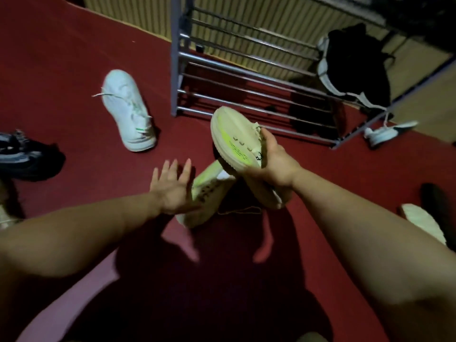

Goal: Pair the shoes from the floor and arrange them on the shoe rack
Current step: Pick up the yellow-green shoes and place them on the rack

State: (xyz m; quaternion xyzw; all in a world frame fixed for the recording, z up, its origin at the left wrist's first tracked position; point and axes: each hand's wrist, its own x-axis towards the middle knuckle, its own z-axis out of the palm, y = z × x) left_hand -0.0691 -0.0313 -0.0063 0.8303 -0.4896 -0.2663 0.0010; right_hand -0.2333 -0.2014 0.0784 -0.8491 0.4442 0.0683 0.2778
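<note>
- white sneaker (127, 109): on the red carpet (61, 70), long axis near-far, toe away
- left hand (172, 188): fingers spread, holds nothing, just beside floor lime sneaker (207, 193), which lies diagonal
- right hand (274, 164): grips held lime sneaker (234, 141), raised, toe towards shoe rack (246, 77)
- black shoe (352, 67): on the rack, right end

One sneaker (127, 109) lies on carpet (74, 58) left of the rack (175, 70).
</note>
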